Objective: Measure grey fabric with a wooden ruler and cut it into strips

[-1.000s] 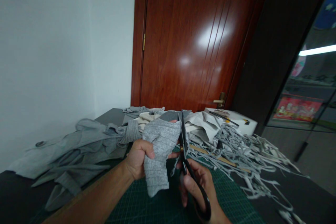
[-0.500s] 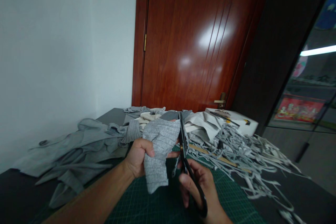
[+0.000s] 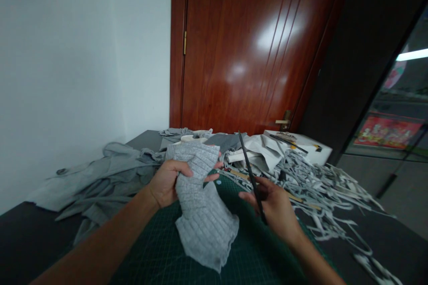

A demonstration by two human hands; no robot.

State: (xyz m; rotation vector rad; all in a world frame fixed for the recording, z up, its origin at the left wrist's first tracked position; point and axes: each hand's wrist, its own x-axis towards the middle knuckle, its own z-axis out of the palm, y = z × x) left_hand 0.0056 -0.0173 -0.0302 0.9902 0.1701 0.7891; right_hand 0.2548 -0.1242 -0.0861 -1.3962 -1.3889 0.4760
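We face a bare white wall (image 3: 67, 53) on the left and, beside it, a glossy reddish-brown wooden door (image 3: 230, 80) with a brass-coloured lever handle. To the right leans a dark cabinet (image 3: 337, 53) with a glass front. Below spreads a black tabletop (image 3: 394, 236), and on it, in front of us, lies a dark green cutting mat (image 3: 140, 254) printed with a fine grid. A heap of rumpled grey cloth (image 3: 96, 178) crowds the mat's left side; a loose tangle of thin grey and whitish fabric strips (image 3: 310, 182) spills along its right. Toward the door, crumpled off-white cloth (image 3: 259, 153) lies next to a white box (image 3: 319, 152) with dark and yellow marks too small for us to read. Behind the cabinet glass, a red panel (image 3: 388, 131) carries pale shapes we cannot make out.

Over the mat we hold a heather-grey ribbed knit piece (image 3: 209, 227), narrow at its middle, flaring below to a ragged, pointed edge. Our left hand (image 3: 170, 180) pinches it, thumb in front, fingertips showing past its right edge; the hand hides part of it. Our right hand (image 3: 276, 209) grasps slim black scissors (image 3: 248, 164), seen nearly edge-on, apart from the knit.
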